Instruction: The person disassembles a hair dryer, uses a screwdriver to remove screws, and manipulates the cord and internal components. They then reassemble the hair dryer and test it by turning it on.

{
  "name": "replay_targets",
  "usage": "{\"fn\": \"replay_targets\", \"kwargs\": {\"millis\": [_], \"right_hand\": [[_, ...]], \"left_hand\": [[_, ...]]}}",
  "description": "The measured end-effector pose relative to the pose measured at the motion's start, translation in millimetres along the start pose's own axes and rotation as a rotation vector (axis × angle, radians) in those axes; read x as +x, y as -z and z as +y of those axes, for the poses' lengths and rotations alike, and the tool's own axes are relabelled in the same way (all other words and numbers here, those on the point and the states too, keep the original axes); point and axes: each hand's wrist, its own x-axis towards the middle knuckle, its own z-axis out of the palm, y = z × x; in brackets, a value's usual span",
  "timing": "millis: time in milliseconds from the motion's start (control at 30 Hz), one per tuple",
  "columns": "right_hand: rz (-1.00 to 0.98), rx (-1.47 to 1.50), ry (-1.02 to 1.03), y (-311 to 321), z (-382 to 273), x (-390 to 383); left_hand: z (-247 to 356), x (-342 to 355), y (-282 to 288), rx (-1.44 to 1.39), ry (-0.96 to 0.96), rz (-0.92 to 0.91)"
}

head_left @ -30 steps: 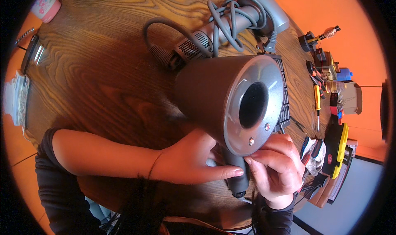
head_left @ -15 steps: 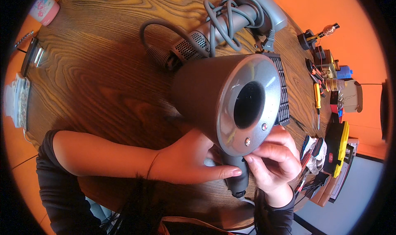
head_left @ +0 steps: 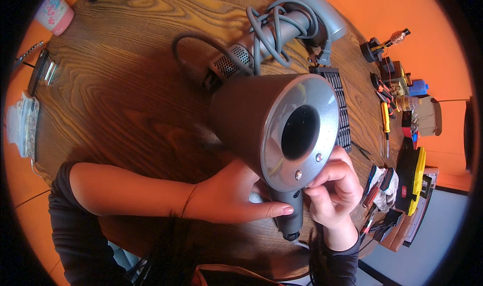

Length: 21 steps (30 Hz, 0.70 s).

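A dark grey hair dryer (head_left: 236, 120) stands upright over the table, its wide round grey end facing up and right, with a dark central opening and two small screws on the rim. My left hand (head_left: 231, 190) is wrapped around its short handle (head_left: 289, 218), thumb laid across the front. At the top of the handle, my right hand (head_left: 334, 190) has thumb and forefinger pinched together beside a small dark hole (head_left: 297, 193). A tiny bit of something shows at those fingertips, too small to name.
Behind lies a second, silver-grey hair dryer (head_left: 322, 19) wrapped in its cord. A black slotted tray (head_left: 342, 100) sits right of the held dryer. Farther right are a yellow-handled screwdriver (head_left: 386, 120), gloves (head_left: 385, 190) and a black-yellow case (head_left: 412, 183). A pink cup (head_left: 58, 17) stands far left.
My right thumb and fingertips have drawn slightly right, away from the handle, uncovering the small dark hole. The held dryer has shifted slightly left and down in view; my left grip stays.
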Motion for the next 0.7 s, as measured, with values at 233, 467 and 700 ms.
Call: {"fn": "replay_targets", "kwargs": {"millis": [233, 467, 700], "right_hand": [[0.042, 0.157, -0.098, 10, -9, -1], [0.041, 0.523, -0.525, 9, -16, -1], [-0.015, 0.348, -0.498, 6, -17, 4]], "left_hand": [[2, 1, 3, 0.027, 0.035, -0.052], [-1, 2, 4, -0.067, 0.106, -0.066], [-7, 2, 0, -0.091, 0.08, -0.022]]}}
